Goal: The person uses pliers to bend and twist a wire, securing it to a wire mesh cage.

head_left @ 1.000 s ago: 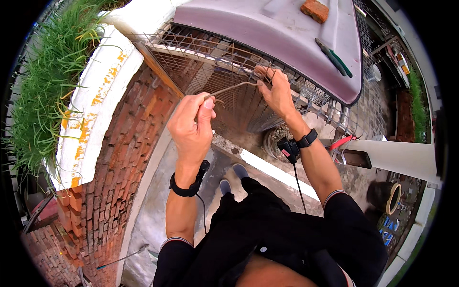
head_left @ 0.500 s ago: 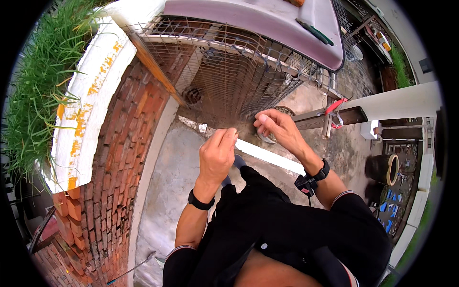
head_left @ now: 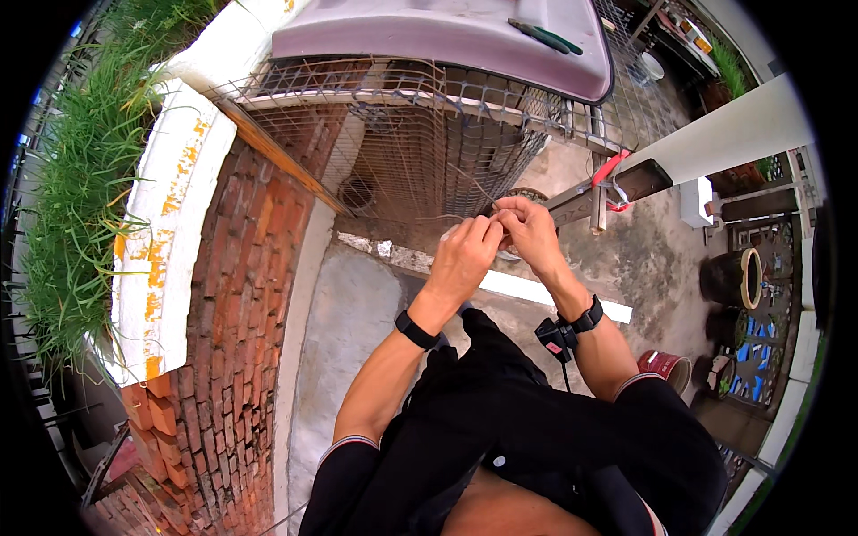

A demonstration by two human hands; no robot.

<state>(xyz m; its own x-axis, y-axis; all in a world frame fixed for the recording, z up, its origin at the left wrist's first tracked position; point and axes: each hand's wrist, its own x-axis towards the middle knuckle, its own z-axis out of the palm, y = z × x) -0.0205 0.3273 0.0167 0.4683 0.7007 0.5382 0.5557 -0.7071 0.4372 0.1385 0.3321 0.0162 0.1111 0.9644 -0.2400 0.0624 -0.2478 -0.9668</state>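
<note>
My left hand [head_left: 466,255] and my right hand [head_left: 534,234] meet in front of the wire mesh cage, their fingertips pinched together and touching. A thin, brownish piece of wire [head_left: 474,181] sticks out from between the fingers, one strand slanting up to the left and another running left. Both hands are closed on it; the part inside the fingers is hidden. Behind the hands stands the mesh panel [head_left: 407,161] of the cage. Just right of my right hand, a red tie [head_left: 611,168] wraps a dark wooden bar [head_left: 572,204].
On the cage lies a pinkish basin [head_left: 429,31] with green-handled pliers [head_left: 545,36]. A brick wall [head_left: 237,295] and a white planter [head_left: 170,232] of grass stand left. A white pipe [head_left: 724,129] juts in from the right. A red bucket [head_left: 666,368] is at lower right.
My hands, apart half a second ago, have come together, the left moving right and up. The wire strands now show clearly at the fingertips. The view has shifted slightly.
</note>
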